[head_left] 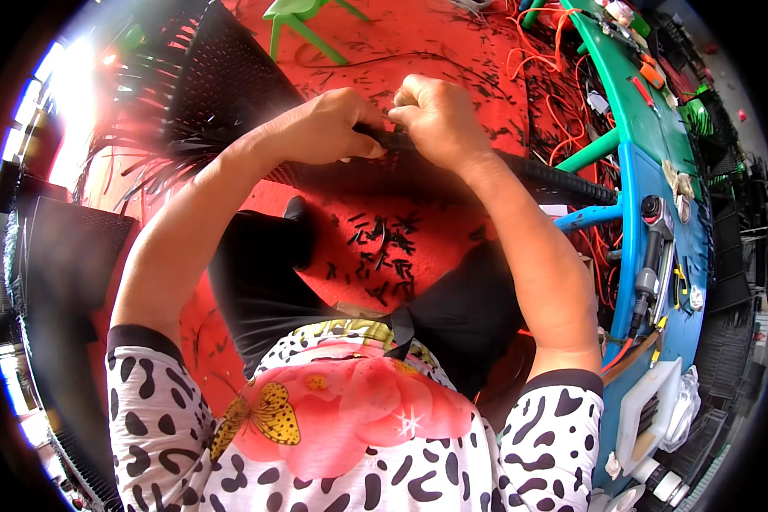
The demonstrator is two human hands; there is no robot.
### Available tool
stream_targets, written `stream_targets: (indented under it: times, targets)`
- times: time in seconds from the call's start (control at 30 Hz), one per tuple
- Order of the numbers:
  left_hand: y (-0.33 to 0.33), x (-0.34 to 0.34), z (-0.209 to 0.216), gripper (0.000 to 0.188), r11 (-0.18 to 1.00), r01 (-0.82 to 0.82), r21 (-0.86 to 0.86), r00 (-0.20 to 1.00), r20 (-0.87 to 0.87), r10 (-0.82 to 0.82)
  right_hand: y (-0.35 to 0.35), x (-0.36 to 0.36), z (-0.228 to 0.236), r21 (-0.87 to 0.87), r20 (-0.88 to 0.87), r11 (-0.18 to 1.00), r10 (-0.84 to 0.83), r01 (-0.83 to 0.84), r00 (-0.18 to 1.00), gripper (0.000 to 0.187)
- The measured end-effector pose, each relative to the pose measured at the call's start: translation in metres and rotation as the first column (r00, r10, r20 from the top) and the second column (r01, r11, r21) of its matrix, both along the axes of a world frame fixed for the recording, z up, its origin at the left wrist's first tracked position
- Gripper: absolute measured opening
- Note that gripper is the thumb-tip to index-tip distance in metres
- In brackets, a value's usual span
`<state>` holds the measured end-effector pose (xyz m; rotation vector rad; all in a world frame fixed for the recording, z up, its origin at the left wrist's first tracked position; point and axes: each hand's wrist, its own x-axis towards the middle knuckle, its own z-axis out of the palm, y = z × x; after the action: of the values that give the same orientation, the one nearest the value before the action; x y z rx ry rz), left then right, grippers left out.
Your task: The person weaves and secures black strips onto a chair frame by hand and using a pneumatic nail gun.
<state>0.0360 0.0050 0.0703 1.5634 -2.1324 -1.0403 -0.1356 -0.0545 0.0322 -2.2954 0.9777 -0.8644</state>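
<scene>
A black woven panel (209, 77) with a mesh-like surface and loose strip ends at its left spans the space in front of me. Its rolled edge (563, 183) runs off to the right, under both hands. At that edge my left hand (337, 128) is closed, thumb and fingers curled on the black weave. Just to its right and slightly higher, my right hand (439, 119) is closed in a pinch. Whatever lies between its fingertips is too small and hidden to make out. The two hands are close together but apart.
Cut black strips (384, 256) litter the red floor. A light green stool (294, 17) stands beyond the panel. At right, a green table (657, 128) and a blue table (691, 247) carry a power tool (648, 264), a screwdriver (642, 92) and a white frame (627, 422). Red cables (563, 124) tangle nearby.
</scene>
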Motion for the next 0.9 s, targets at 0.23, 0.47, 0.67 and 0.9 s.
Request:
stream_targets:
  times: [0.23, 0.47, 0.67, 0.9]
  targets:
    - [0.003, 0.006, -0.016, 0.023, 0.936, 0.125, -0.328, 0.982, 0.177, -0.069, 0.000, 0.001, 0.001, 0.014, 0.010, 1.000, 0.003, -0.003, 1.000, 0.013]
    - [0.006, 0.004, -0.023, 0.022, 0.888, 0.121, -0.444, 0.976, 0.218, -0.024, -0.004, 0.003, 0.003, -0.033, -0.008, 0.999, -0.005, 0.005, 1.000, 0.014]
    - [0.007, 0.003, -0.015, 0.034, 0.929, 0.104, -0.354, 0.977, 0.210, -0.030, 0.003, 0.000, 0.009, 0.059, -0.019, 0.998, 0.003, -0.002, 1.000, 0.016]
    - [0.011, -0.004, -0.031, 0.037, 0.802, 0.059, -0.594, 0.970, 0.225, 0.096, 0.003, 0.001, 0.005, 0.060, -0.030, 0.998, -0.023, 0.025, 0.999, 0.014]
